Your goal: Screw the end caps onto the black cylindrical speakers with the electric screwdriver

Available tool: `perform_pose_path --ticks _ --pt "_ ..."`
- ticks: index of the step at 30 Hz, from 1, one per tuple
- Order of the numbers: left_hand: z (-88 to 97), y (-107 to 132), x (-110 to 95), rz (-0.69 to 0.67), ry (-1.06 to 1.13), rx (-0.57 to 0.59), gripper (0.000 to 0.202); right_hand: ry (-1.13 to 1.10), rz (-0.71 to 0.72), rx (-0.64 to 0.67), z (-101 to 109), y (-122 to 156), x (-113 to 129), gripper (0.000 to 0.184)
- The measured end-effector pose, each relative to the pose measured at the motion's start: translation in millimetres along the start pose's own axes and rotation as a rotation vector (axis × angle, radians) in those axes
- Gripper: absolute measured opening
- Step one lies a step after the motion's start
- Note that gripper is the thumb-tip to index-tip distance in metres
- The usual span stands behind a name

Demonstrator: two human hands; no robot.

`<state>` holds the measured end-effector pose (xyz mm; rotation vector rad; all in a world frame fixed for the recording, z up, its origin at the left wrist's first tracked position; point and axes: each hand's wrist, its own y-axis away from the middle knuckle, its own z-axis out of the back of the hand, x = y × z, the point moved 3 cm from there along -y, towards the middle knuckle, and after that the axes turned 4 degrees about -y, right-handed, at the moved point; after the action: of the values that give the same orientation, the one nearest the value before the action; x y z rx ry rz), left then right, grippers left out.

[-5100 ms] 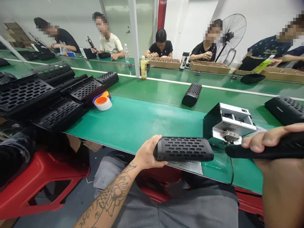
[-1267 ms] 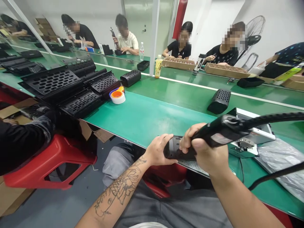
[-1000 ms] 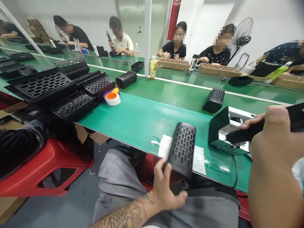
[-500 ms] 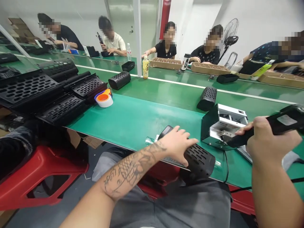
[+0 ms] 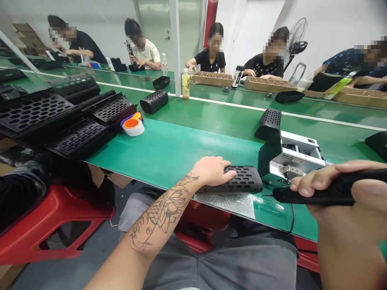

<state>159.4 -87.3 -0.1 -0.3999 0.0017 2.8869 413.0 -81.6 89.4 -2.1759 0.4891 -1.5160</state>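
Nearby, feeder box [image 5: 290, 159] beside casing [image 5: 238, 183]

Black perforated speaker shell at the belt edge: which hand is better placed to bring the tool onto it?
Right, probably. The right hand already grips the black corded electric screwdriver, tip toward the black perforated speaker shell. The left hand lies on the shell, pinning it down.

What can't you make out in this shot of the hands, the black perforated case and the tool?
Head view only:
- Left hand covers the left end of the perforated case.
- Right hand wraps the black tool; its rear runs off the right edge, and the tip is too small to identify.
- Label on the metal box: too small to read.
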Motion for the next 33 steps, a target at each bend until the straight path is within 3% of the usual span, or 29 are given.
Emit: perform_pose_path --ticks 4,11,21,28,33 --pt "-0.6 0.6 -2.5 -0.005 0.002 -0.014 0.061 -0.038 0.072 0.047 -20.8 -1.8 -7.4 0.023" --pt "-0.8 2.5 -5.1 0.011 -0.016 0.006 0.066 -0.022 0.028 0.15 -20.1 -2.5 -27.8 0.01" --pt "4.8 1.7 -3.6 0.043 0.042 0.112 0.068 -0.018 -0.104 0.304 -27.9 -2.7 -33.4 0.028" --pt "5.3 -1.8 -0.3 0.077 0.071 0.115 0.061 -0.04 -0.13 0.431 -22.2 -5.9 -39.3 0.017" --pt "3.5 -3.5 0.1 0.08 0.06 0.131 0.058 0.003 -0.161 0.441 -27.0 -1.2 -39.5 0.023"
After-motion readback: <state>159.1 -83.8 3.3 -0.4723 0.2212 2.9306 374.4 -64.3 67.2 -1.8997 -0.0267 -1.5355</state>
